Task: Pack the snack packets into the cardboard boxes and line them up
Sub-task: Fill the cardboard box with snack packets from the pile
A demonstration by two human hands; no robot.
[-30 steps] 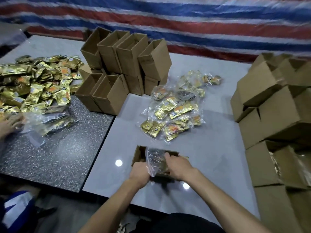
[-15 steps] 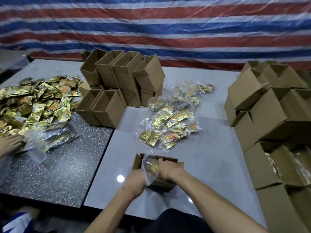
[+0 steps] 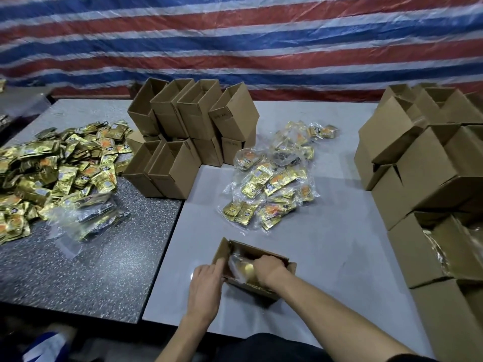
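So, head view: both forearms reached forward over a pale table (image 3: 326,244).
Open box (image 3: 245,284): lay on that table right in front of the person, mouth up, long axis running from far-left to near-right.
Bag of packets (image 3: 241,267): clear with gold inside, it sat in the left half of the box, its top above the rim. Which way its own long axis ran could not be told.
Right hand (image 3: 269,267): over the box, fingers curled down and gripping the bag.
Left hand (image 3: 206,286): just left of the box, fingers nearly straight, tips touching its left wall.
Bagged packets (image 3: 271,178): heaped beyond the box.
Empty boxes (image 3: 193,121): stacked beyond and left of the box.
Loose packets (image 3: 60,165): far left of the box, on a speckled table (image 3: 91,270).
Side boxes (image 3: 418,165): piled right of the box.
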